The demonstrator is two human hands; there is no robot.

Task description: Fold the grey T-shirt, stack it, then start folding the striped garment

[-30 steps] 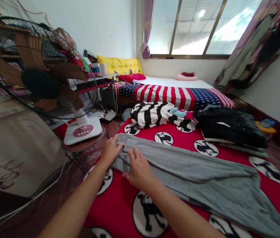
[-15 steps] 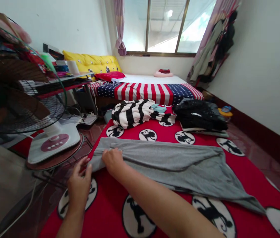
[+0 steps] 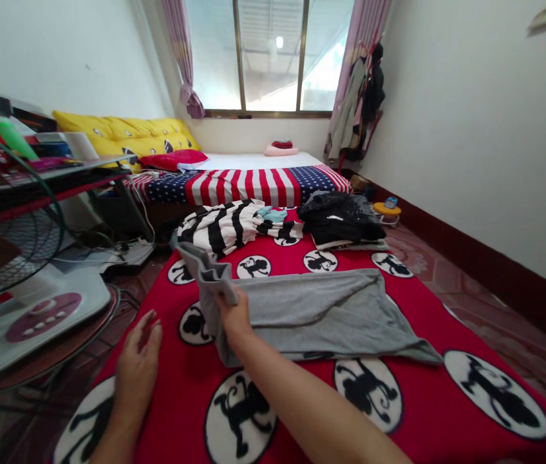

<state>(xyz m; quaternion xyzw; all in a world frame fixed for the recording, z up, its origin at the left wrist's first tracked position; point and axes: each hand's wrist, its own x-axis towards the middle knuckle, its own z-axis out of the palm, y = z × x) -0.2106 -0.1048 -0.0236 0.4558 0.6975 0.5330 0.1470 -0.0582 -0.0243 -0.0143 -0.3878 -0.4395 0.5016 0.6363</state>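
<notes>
A grey garment [image 3: 316,312] lies spread across a red blanket [image 3: 302,399] printed with black-and-white monkey discs. My right hand [image 3: 235,314] is closed on the garment's left end and lifts that end off the blanket, so the cloth stands up in a fold above my fingers. My left hand [image 3: 138,364] rests flat on the blanket's left edge, fingers stretched out, holding nothing, a short way left of the garment.
A black-and-white striped garment [image 3: 227,225] and a pile of dark clothes [image 3: 340,222] lie at the blanket's far end. Behind them is a bed with a stars-and-stripes cover [image 3: 254,183]. A standing fan [image 3: 17,283] and a cluttered shelf sit at left.
My right hand has gripped the garment's left end and raised it toward the right. My left hand has let go and moved down onto the blanket. The view has swung right.
</notes>
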